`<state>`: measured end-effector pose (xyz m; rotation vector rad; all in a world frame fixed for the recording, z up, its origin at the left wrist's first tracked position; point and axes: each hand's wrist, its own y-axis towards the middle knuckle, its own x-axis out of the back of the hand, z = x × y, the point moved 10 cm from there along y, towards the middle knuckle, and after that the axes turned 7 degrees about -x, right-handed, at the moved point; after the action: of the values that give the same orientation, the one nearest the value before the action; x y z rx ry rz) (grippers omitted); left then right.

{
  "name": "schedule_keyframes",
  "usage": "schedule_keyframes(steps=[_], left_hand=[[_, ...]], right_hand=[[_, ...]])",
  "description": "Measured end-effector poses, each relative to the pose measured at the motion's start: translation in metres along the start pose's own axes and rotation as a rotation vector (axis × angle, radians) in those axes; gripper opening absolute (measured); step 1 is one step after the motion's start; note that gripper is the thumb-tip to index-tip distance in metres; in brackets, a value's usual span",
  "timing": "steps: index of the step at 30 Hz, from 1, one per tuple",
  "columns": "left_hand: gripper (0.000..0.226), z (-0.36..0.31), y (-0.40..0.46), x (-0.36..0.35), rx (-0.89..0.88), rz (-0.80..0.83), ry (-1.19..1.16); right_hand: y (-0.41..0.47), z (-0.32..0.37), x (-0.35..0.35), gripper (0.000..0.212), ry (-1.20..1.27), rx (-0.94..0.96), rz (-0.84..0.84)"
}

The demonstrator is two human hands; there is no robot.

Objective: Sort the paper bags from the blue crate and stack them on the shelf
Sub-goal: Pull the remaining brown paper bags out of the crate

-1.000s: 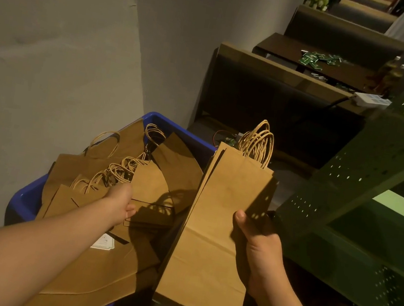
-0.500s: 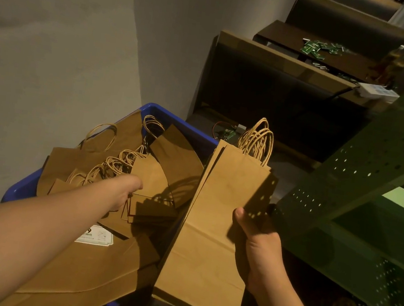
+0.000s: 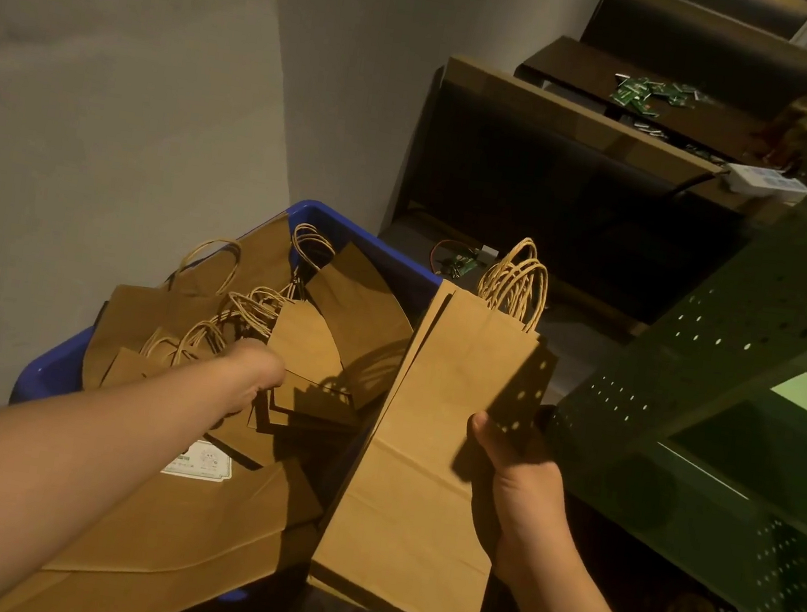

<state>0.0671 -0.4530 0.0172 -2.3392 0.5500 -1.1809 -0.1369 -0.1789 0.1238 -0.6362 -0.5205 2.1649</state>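
The right hand [image 3: 519, 498] holds a flat sheaf of brown kraft paper bags [image 3: 433, 445], thumb laid across the front face and the other fingers hidden behind the paper. These bags are tall, narrow rectangles of matte, creased paper; their long axis runs from the folded bottoms, nearest the camera, up and away to the mouths, where twisted paper-cord handles [image 3: 518, 285] loop upward. The sheaf hangs between the blue plastic crate [image 3: 51, 362] on the left and the dark green perforated metal shelf [image 3: 727, 351] on the right, just beside both. The left hand [image 3: 251, 378] reaches down into the crate among a loose jumble of more bags [image 3: 328, 347], flat and fanned at odd angles, handles tangled at the far side. Its fingers are buried under the paper edges, so whether they grip a bag cannot be told. A larger bag with a white printed label [image 3: 203, 464] lies at the near end of the crate, under the forearm.
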Motion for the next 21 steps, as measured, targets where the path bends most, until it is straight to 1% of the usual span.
schedule_keyframes(steps=[2,5,9,11,14,17,21], left_hand=[[0.026,0.004,-0.001,0.000,0.040,0.015,-0.075],[0.032,0.009,-0.002,-0.004,0.106,0.023,-0.267],[0.027,0.004,-0.010,-0.019,0.154,0.093,-0.493],[0.029,0.005,-0.014,-0.022,0.174,0.107,-0.543],[0.041,0.018,-0.009,-0.022,0.211,0.084,-0.589],[0.042,0.021,-0.015,-0.019,0.202,0.069,-0.612],[0.038,0.011,-0.040,-0.003,0.132,0.057,-0.634]], right_hand=[[-0.001,0.000,0.000,0.048,-0.009,-0.001,-0.003],[0.000,-0.001,0.003,0.042,-0.012,-0.016,-0.007],[-0.003,-0.001,0.005,0.042,-0.019,-0.021,-0.018],[-0.004,-0.001,0.006,0.040,-0.019,-0.028,-0.029],[-0.007,-0.001,0.007,0.034,-0.033,-0.046,-0.031],[-0.010,0.000,0.006,0.025,-0.053,-0.052,-0.027],[-0.015,0.000,0.002,0.022,-0.060,-0.051,-0.013]])
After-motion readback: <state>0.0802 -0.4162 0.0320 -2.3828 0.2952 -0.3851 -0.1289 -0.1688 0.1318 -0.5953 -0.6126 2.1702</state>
